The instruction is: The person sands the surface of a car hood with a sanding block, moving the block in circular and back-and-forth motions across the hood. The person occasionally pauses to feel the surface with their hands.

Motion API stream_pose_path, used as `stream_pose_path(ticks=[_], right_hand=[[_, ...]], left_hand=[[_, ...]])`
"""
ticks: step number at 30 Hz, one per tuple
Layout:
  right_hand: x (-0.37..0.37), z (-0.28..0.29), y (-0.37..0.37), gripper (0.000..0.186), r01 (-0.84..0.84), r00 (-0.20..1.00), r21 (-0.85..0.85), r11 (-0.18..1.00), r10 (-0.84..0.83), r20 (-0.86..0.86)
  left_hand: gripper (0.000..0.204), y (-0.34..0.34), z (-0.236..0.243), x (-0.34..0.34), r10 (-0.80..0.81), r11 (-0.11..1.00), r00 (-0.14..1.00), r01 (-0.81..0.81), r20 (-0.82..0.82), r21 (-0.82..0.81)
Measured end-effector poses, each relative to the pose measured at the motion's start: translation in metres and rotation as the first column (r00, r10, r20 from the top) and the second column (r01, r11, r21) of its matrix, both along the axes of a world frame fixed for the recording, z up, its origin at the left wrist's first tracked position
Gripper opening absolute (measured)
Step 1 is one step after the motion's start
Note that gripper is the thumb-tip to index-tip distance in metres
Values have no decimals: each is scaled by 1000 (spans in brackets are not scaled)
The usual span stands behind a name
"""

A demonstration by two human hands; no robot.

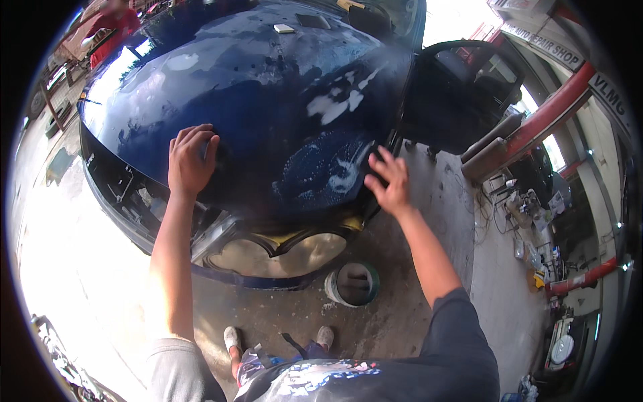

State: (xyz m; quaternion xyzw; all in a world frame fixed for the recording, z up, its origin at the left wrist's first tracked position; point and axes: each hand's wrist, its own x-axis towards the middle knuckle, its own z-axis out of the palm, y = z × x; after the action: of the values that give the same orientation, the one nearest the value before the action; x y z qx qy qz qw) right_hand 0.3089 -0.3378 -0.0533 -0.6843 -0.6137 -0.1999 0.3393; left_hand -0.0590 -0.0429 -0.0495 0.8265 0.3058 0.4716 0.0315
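A dark blue car hood (248, 127) fills the space before me, with pale worn patches and a wet, foamy area (315, 171) on its right half. My left hand (191, 161) rests on the hood's near left part, fingers bent and thumb apart, with nothing visible in it. At the hood's right edge, beside the foam, my right hand (390, 179) has its fingertips against a dark flat pad (365, 157). Its fingers are bent and somewhat spread around the pad, which is partly hidden by them.
Below the headlight (288, 256), a bucket (352, 284) of murky water stands on the floor. A small white block (284, 29) lies far up the hood. An open car door (462, 94) juts out at right, near a red post (536, 127). A person in red (110, 33) is far left.
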Motion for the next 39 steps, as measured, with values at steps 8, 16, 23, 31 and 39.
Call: stream_pose_path(ticks=[8,16,23,31,39], right_hand=[[3,-9,-10,50,-220,959,-79,972,231,163],[-20,-7,-11,48,-172,959,-87,981,187,212],[0,-14,-15,52,-84,986,-32,996,88,144],[1,-15,-26,50,-12,994,-48,999,17,106],[0,-7,-23,51,85,994,-34,996,-82,73]], left_hand=[[14,4,2,3,20,1000,1000,-21,9,19],[16,4,1,2,17,999,1000,-17,-9,30],[14,7,-2,3,14,1000,1000,-14,16,3],[14,10,-2,3,16,999,1000,-16,14,32],[14,8,-2,3,13,999,1000,-13,11,45]])
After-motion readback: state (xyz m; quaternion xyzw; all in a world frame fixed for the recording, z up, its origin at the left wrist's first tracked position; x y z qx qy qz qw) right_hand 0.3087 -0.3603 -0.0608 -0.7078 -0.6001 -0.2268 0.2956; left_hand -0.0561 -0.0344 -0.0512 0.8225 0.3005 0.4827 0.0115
